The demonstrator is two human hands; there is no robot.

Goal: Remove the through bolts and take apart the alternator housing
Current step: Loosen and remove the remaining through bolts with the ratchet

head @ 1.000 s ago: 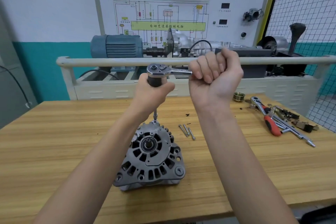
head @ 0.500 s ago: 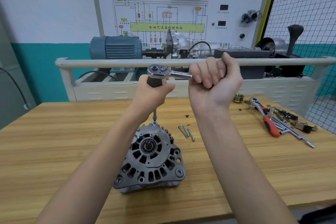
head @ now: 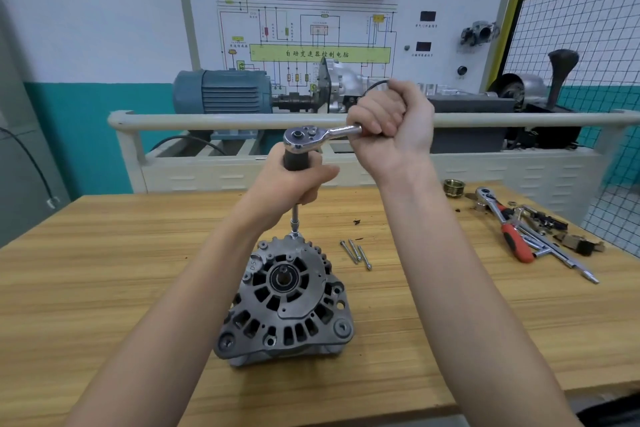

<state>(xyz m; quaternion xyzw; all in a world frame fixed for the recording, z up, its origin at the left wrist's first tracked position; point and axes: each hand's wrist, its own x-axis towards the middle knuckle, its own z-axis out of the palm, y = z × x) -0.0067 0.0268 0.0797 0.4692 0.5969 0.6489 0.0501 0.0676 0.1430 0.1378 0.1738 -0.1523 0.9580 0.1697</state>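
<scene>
**Two hands on the ratchet, over the alternator**

The left hand (head: 291, 184) is wrapped around the dark part under the head of the ratchet (head: 304, 139). Its fingers curl tight around that part. A thin metal bar (head: 294, 222) goes straight down from under this hand. The bottom tip of the bar meets the far edge of the alternator (head: 287, 298).

The right hand (head: 391, 125) is just beside the left hand, a bit higher. It makes a fist around the ratchet's shiny handle. The handle pokes out of the fist toward the left hand.

The alternator sits on the wood table (head: 104, 288), below both hands and between the two arms. Its round face with slots points up.

Three bolts (head: 356, 253) lie loose on the table, side by side. They are below the right hand, near the alternator but not touching it.

Far out past the right arm are more tools. There is a wrench (head: 504, 222) with a red grip, a pile of small metal bits, and a brass ring (head: 453, 188).
</scene>
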